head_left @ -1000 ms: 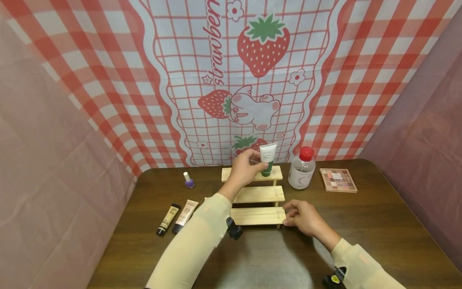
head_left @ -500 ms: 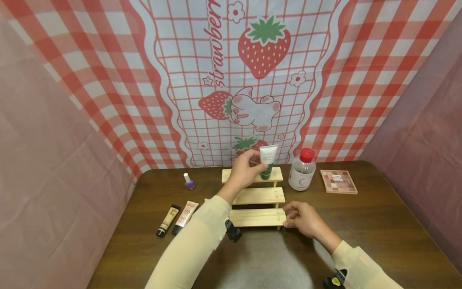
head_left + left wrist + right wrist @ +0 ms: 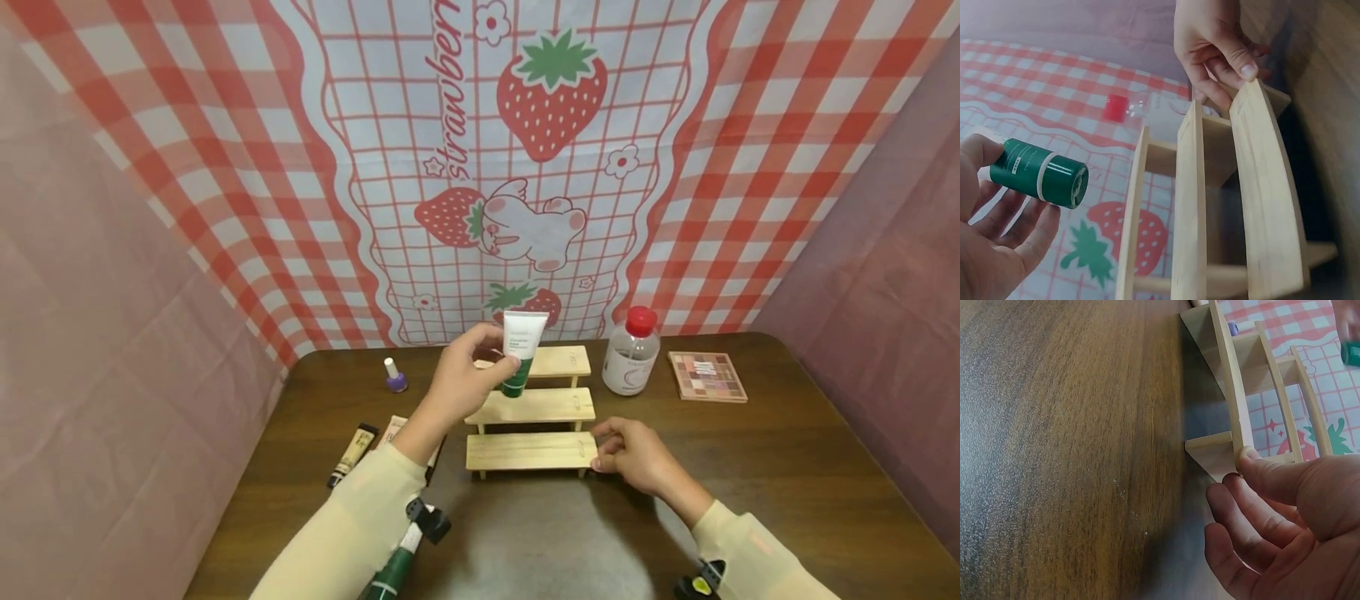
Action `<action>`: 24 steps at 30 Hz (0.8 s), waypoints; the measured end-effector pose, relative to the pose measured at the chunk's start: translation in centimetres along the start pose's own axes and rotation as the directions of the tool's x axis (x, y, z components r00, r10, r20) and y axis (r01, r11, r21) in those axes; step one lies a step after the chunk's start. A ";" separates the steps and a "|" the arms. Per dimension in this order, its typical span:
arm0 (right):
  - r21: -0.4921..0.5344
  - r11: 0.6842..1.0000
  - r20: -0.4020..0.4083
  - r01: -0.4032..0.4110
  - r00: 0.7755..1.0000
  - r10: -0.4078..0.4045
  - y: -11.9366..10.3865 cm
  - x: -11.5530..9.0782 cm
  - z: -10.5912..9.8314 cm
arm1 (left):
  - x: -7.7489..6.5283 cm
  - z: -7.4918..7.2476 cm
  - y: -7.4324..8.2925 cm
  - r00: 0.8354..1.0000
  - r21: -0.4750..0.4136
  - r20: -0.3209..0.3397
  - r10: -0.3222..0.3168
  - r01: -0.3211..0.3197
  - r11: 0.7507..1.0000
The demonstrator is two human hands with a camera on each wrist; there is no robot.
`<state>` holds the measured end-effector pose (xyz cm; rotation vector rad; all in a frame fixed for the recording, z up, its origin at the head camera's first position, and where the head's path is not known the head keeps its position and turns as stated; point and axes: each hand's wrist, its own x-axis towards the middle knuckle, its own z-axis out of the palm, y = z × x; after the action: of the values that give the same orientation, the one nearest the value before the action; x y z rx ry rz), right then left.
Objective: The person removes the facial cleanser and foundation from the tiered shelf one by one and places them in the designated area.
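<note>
A small white-and-green squeeze tube (image 3: 522,333) is pinched between the thumb and fingers of my left hand (image 3: 467,377). It is upright, green cap end down, overlapping the upper two steps in the head view. In the left wrist view the green end of the tube (image 3: 1035,170) stands apart from the three-step wooden rack (image 3: 1266,187). My right hand (image 3: 636,454) holds the right end of the rack's lowest step (image 3: 525,452). The right wrist view has the thumb (image 3: 1249,456) at the plank's edge, with the other fingers curled below. The steps bear nothing.
Purple nail polish (image 3: 396,381) stands at the back left. A gold tube (image 3: 354,454) and a BB cream tube (image 3: 394,428) lie near the left forearm, which partly covers a larger green tube (image 3: 393,573). Right of the rack are a red-capped bottle (image 3: 632,360) and a makeup palette (image 3: 707,377).
My left hand has moved left and toward me with the squeeze tube, away from the top step. The larger green tube now shows beside the forearm. My right hand stays on the rack.
</note>
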<state>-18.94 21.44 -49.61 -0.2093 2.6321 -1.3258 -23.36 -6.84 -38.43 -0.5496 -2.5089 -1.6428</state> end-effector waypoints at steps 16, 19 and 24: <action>0.011 1.000 0.009 0.012 1.000 -0.012 0.1 0.0 -0.3 | -9.3 -9.4 -2.4 0.995 0.020 -0.102 -0.022 0.024 1.000; 0.012 1.000 0.009 0.017 1.000 -0.018 0.1 0.0 -0.2 | -11.1 -10.6 -3.4 0.991 0.071 -0.130 -0.038 0.048 0.996; 0.017 1.000 0.012 0.012 1.000 -0.012 0.1 0.0 0.0 | -14.0 -12.3 -5.2 0.983 0.115 -0.150 -0.105 0.123 0.986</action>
<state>-18.92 21.45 -49.70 -0.2302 2.6123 -1.3459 -13.57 -23.27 -41.58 -0.2692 -2.5557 -1.4898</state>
